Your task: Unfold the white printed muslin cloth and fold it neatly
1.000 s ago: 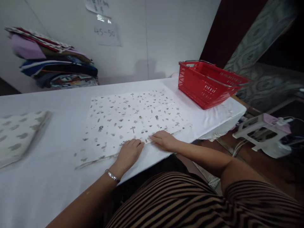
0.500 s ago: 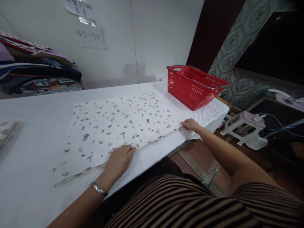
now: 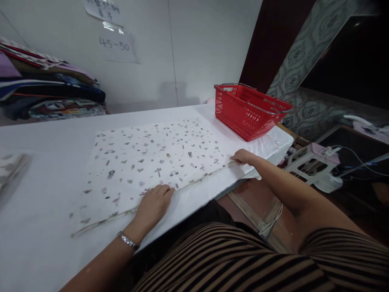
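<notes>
White cover: a white sheet drapes the desk (image 3: pixel 45 243); its left side runs out of the frame.
Cloth: one printed cloth (image 3: pixel 152 162) lies flat in the middle of the desk, white with small grey and dark motifs too small to name.
Left hand: the left hand (image 3: pixel 153 202) rests palm down on the cloth's near edge, fingers stretched flat, gripping nothing; a metal bracelet (image 3: pixel 127 240) sits on the wrist.
Right hand: the right hand (image 3: pixel 243 157) lies at the cloth's near right corner, fingers curled onto the hem; I cannot tell whether it pinches the hem or only presses it.
Hidden: the cloth's edge under both hands is covered; the desk's near rim is hidden behind the person's striped top (image 3: pixel 243 263).
Cut off: a second patterned piece (image 3: pixel 9 170) at the far left is blurred and mostly out of view; two papers (image 3: pixel 115 42) on the wall show "45-50", the upper one unreadable.
Count: two hands, one spread cloth, one basket, one stack.
Basket: a red basket (image 3: pixel 243 111) stands on the desk's far right corner, apart from the cloth.
Stack: folded fabrics (image 3: pixel 51 95) pile against the wall at far left.
Beside the desk: a white stand (image 3: pixel 310 160) with cables sits low to the right.
</notes>
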Action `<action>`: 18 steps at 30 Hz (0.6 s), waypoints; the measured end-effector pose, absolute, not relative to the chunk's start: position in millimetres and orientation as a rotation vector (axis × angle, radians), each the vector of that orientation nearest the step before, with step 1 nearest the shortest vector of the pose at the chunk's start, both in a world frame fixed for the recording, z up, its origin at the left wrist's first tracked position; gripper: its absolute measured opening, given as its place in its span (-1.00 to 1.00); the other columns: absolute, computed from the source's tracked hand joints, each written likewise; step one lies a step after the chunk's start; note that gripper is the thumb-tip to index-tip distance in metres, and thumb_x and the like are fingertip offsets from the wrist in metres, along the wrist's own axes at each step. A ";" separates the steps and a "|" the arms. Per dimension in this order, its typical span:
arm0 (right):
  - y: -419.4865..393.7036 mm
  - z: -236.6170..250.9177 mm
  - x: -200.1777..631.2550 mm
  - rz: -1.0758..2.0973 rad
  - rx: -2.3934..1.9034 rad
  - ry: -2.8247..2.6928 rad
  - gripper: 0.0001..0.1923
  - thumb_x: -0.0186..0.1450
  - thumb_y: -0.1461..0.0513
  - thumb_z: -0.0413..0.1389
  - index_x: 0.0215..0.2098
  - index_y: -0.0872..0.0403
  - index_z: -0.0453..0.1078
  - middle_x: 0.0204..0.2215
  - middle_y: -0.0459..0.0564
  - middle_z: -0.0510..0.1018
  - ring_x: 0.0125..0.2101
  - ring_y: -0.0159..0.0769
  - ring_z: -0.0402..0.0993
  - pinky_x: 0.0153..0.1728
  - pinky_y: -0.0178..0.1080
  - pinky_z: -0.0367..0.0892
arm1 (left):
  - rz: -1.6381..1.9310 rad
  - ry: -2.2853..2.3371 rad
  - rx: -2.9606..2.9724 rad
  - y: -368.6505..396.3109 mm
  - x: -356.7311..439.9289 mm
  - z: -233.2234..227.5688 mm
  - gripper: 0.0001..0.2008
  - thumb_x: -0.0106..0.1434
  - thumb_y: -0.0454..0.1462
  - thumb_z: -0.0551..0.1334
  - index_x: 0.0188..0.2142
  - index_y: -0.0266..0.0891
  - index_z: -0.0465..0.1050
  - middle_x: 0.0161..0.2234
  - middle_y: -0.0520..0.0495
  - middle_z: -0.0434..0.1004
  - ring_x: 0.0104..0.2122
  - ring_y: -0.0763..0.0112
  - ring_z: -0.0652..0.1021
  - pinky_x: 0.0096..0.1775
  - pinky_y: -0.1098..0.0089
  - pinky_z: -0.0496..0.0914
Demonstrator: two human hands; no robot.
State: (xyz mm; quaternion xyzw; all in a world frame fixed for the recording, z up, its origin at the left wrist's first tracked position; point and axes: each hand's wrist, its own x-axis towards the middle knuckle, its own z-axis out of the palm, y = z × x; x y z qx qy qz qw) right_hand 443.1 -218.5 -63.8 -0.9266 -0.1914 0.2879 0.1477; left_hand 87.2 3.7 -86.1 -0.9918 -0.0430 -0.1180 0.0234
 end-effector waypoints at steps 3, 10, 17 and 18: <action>-218.0 -62.4 442.4 0.883 -2.693 -0.550 -0.63 0.21 0.06 0.10 -0.63 0.14 0.33 -0.74 -0.09 0.36 -0.73 -0.48 0.17 -0.65 -0.37 0.09 | -0.393 -0.136 -3.083 4.3 87.2 -86.8 -0.72 0.20 -0.42 0.01 -0.20 -0.20 0.44 -0.27 -0.11 0.47 -0.28 0.25 0.43 -0.29 0.28 0.31; -216.6 -55.1 434.9 0.909 -2.737 -0.562 -0.63 0.19 0.10 0.13 -0.67 0.15 0.31 -0.77 -0.08 0.34 -0.72 -0.47 0.19 -0.64 -0.36 0.13 | -0.422 -0.117 -3.084 5.7 87.3 -92.2 -0.72 0.21 -0.41 0.00 -0.19 -0.19 0.42 -0.29 -0.09 0.46 -0.29 0.29 0.42 -0.30 0.32 0.31; -209.6 -56.2 426.1 0.821 -2.722 -0.543 -0.80 0.10 0.24 0.17 -0.62 0.15 0.33 -0.72 -0.05 0.41 -0.66 -0.41 0.32 -0.61 -0.38 0.24 | -0.391 -0.109 -3.044 4.5 87.1 -90.1 -0.74 0.19 -0.43 0.01 -0.22 -0.20 0.40 -0.28 -0.09 0.45 -0.28 0.29 0.40 -0.29 0.33 0.30; -209.8 -56.4 426.8 0.789 -2.716 -0.551 -0.82 0.10 0.25 0.17 -0.61 0.15 0.33 -0.71 -0.04 0.43 -0.64 -0.39 0.35 -0.60 -0.38 0.25 | -0.381 -0.114 -3.048 4.4 87.0 -89.4 -0.75 0.19 -0.43 0.02 -0.22 -0.20 0.40 -0.27 -0.10 0.45 -0.28 0.29 0.40 -0.29 0.33 0.30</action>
